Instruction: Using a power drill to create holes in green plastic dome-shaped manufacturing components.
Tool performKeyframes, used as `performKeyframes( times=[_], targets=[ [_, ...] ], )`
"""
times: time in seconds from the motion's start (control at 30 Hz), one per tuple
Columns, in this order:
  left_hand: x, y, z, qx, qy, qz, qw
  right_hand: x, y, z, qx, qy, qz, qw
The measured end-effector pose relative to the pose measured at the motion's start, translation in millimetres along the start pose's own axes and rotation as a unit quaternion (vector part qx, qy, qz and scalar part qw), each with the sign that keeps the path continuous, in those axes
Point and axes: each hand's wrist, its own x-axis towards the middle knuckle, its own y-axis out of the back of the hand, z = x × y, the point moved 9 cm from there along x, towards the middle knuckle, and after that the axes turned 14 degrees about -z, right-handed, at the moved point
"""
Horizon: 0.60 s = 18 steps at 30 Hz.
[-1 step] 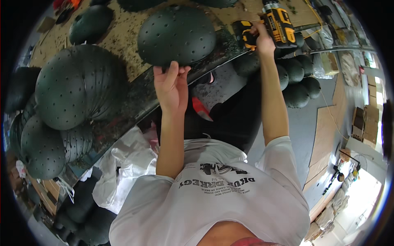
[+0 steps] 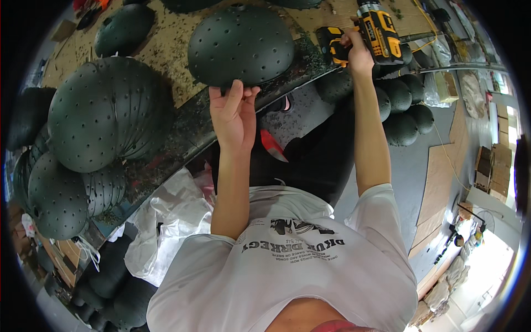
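Observation:
A dark green plastic dome (image 2: 240,47), dotted with small holes, rests near the front edge of the workbench. My left hand (image 2: 234,113) grips its near rim, thumb on the outside and the other fingers partly hidden under the edge. To the right of the dome, my right hand (image 2: 357,52) is wrapped round the handle of a yellow and black cordless drill (image 2: 379,33). The drill is held over the bench's right end, apart from the dome. Its bit is cut off by the top of the picture.
Nested stacks of similar domes (image 2: 83,119) stand at the left of the bench. A single dome (image 2: 124,30) lies farther back. Dark shavings litter the cardboard-covered bench top (image 2: 171,61). More domes (image 2: 398,97) sit below at the right, and a white plastic bag (image 2: 166,227) hangs by the near edge.

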Motion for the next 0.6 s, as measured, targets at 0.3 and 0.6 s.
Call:
performKeyframes(
  times=[0.3, 0.6],
  targets=[
    [2, -3, -1, -0.007, 0.002, -0.040, 0.999, -5, 4, 16, 0.126, -0.008, 0.007, 0.992],
    [2, -5, -3, 0.003, -0.001, -0.037, 0.999, -3, 6, 32, 0.146, -0.014, 0.007, 0.989]
  ],
)
